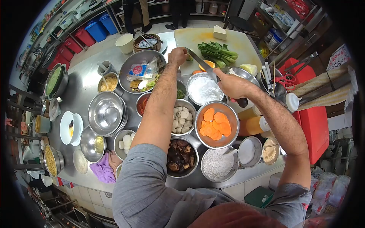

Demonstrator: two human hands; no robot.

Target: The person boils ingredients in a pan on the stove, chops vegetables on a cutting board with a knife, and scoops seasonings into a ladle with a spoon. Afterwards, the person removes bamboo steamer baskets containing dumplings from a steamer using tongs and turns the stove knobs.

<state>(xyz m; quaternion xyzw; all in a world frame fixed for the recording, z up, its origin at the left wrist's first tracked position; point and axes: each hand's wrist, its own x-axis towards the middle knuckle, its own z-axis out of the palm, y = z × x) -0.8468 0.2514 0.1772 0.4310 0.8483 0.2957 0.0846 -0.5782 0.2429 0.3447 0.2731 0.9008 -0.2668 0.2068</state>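
My right hand [232,83] is wrapped round the handle of a kitchen knife [198,60], its blade pointing up and left over the cutting board [182,68]. At the blade's tip, my left hand [177,56] is closed, and a small piece of green vegetable [189,57] shows at its fingers. Leafy greens [218,53] lie on the board, right of the blade. An orange half [207,65] sits just below the blade, partly covered by it. Under my right hand stands a bowl of white powder [205,89].
Closer to me are bowls with carrot slices [215,124], pale chunks [182,120], dark mushrooms [182,155] and white flour-like powder [217,164]. Stacked steel bowls [105,113] and a bowl with packaging [141,71] stand left. A white block [219,32] sits at the board's far edge.
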